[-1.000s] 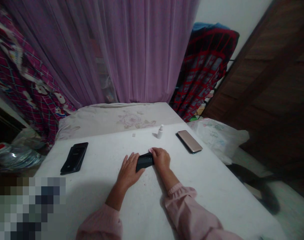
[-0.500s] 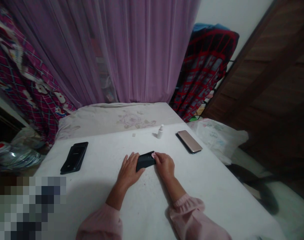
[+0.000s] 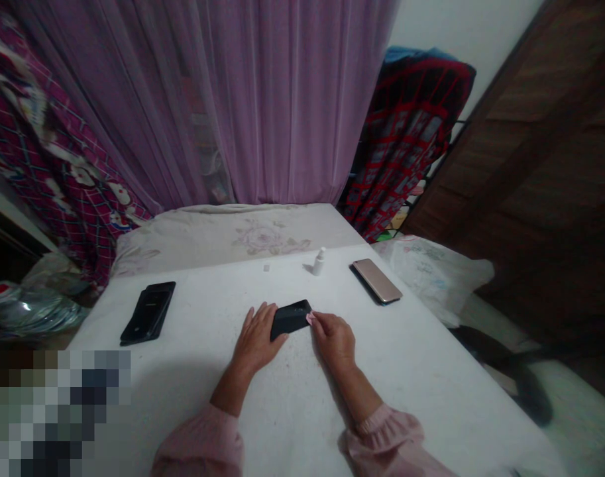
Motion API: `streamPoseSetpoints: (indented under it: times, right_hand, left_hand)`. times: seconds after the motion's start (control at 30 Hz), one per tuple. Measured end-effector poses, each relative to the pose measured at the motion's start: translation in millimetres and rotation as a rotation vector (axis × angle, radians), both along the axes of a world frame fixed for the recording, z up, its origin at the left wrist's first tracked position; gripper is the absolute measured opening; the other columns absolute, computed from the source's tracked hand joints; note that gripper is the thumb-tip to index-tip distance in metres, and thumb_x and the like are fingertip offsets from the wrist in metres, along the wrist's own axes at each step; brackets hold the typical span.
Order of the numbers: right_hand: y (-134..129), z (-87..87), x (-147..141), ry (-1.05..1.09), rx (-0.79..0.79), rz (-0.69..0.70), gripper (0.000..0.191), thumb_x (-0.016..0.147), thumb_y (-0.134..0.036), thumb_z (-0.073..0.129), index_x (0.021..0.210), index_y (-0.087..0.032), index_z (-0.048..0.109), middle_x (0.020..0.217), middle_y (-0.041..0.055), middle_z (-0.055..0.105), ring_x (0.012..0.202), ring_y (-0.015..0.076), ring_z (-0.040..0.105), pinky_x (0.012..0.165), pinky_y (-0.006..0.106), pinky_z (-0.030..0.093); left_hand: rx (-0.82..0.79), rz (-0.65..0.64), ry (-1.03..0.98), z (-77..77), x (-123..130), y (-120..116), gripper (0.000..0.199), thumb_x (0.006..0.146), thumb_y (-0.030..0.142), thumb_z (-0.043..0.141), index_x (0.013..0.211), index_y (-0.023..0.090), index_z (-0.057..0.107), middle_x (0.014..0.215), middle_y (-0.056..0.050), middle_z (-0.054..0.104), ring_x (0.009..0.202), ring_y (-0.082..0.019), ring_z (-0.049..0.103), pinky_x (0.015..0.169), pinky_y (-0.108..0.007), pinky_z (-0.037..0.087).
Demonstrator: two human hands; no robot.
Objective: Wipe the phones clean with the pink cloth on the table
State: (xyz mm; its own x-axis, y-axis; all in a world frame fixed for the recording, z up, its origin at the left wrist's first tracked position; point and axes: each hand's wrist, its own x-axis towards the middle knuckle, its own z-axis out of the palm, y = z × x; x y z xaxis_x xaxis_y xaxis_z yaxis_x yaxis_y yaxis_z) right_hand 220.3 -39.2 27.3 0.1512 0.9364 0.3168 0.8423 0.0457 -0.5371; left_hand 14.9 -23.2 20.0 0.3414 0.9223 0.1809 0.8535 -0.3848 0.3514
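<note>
A dark smartphone (image 3: 289, 318) lies back side up on the white table, its camera area towards the right end. My left hand (image 3: 256, 336) grips the phone's left end, thumb along the near edge and fingers at the far side. In my right hand (image 3: 334, 338) a small pink cloth (image 3: 310, 318) is pinched between thumb and fingertips, at the phone's right edge. Part of the cloth is hidden by the fingers. Beyond the phone a small white spray bottle (image 3: 318, 263) stands upright.
Stacked dark phones (image 3: 149, 313) lie at the table's left. A rose-gold phone (image 3: 378, 279) rests on another dark one at the right. A tiny pale square (image 3: 266, 268) lies farther back on the white tabletop (image 3: 207, 298). A plastic bag (image 3: 431, 271) is beside the right edge.
My right hand has moved slightly right and towards me with the pink cloth, from the phone's camera area to its right edge. My left hand and the phone have stayed put.
</note>
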Motion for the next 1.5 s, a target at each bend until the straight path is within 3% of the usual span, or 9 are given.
streamPoseSetpoints:
  times: [0.47, 1.13, 1.5]
  right_hand:
    - [8, -0.9, -1, -0.003, -0.030, -0.013, 0.022, 0.090, -0.034, 0.058, 0.097, -0.026, 0.076, 0.096, 0.0023, 0.076, 0.088, 0.0180, 0.067, 0.079, 0.026, 0.044]
    - [55, 8.9, -19, -0.110, -0.113, -0.027, 0.023, 0.093, -0.037, 0.055, 0.099, -0.028, 0.075, 0.096, 0.0022, 0.075, 0.088, 0.0174, 0.066, 0.076, 0.025, 0.041]
    - [42, 7.0, -15, -0.043, -0.079, -0.026, 0.023, 0.092, -0.037, 0.057, 0.099, -0.026, 0.076, 0.097, 0.0027, 0.076, 0.089, 0.0179, 0.066, 0.079, 0.025, 0.043]
  left_hand:
    - [-0.016, -0.015, -0.006, -0.1, -1, 1, 0.060, 0.087, 0.035, 0.054, 0.141, 0.017, 0.036, 0.146, -0.013, 0.048, 0.141, -0.028, 0.035, 0.118, -0.052, 0.020]
    - [0.017, -0.021, -0.022, -5.0, -2, 1, 0.060, 0.088, 0.037, 0.053, 0.142, 0.020, 0.035, 0.145, -0.012, 0.049, 0.141, -0.028, 0.036, 0.118, -0.052, 0.020]
    - [-0.007, -0.008, -0.016, -0.1, 0, 0, 0.059, 0.087, 0.035, 0.055, 0.141, 0.019, 0.036, 0.146, -0.012, 0.048, 0.140, -0.028, 0.036, 0.118, -0.052, 0.020]
